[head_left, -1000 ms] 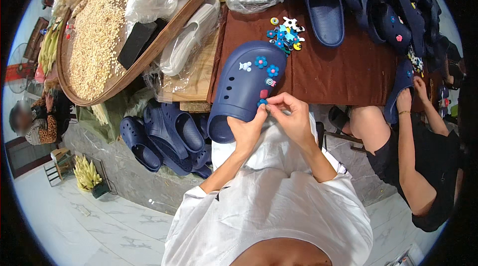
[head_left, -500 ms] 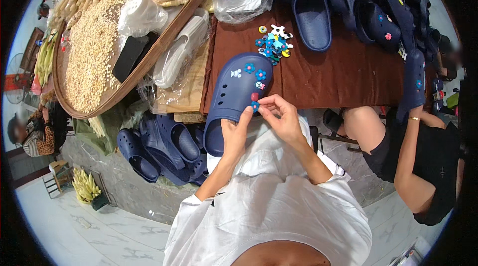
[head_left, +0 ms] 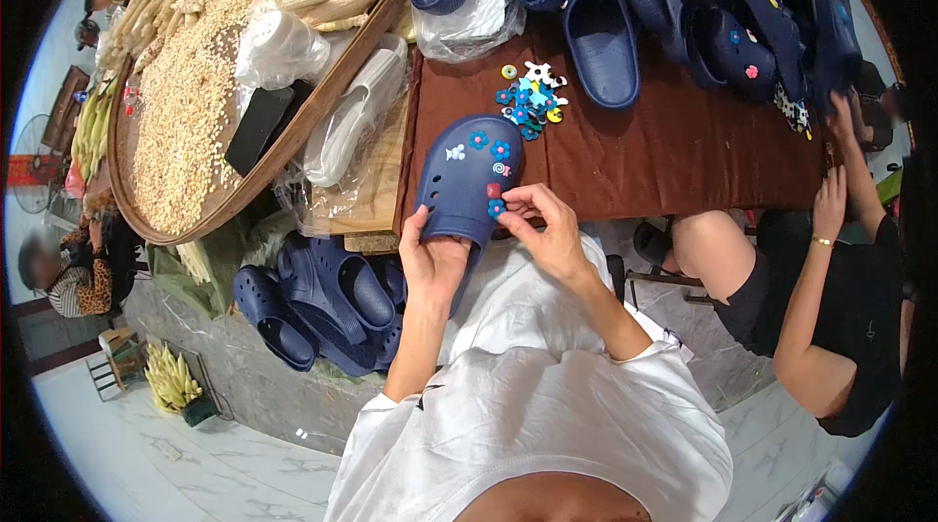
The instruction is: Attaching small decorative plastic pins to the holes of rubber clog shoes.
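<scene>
A navy clog [head_left: 445, 192] rests at the table's near edge, toe pointing away from me. My left hand [head_left: 433, 266] is closed on it, fingers tucked into the foot opening and thumb against its left side. Two blue flower charms, a white figure, a swirl charm and a red charm [head_left: 493, 191] sit on its upper. Just below the red one, my right hand [head_left: 543, 227] pinches a small blue flower charm [head_left: 495, 208] against the clog. Whether that charm's stem is in a hole is hidden. Loose colourful charms [head_left: 532, 102] lie heaped beyond the toe.
Navy clogs [head_left: 601, 48] crowd the back of the brown-covered table [head_left: 684, 166]; more clogs [head_left: 322, 297] are piled below left. A woven tray [head_left: 176, 229] of corn kernels stands left. At right, a co-worker's arm [head_left: 816, 258] reaches toward the clog pile.
My left hand has shifted from near the charm to the clog's left side, fingers now inside the opening. My right hand keeps its pinch. The co-worker's clog has moved away toward the pile.
</scene>
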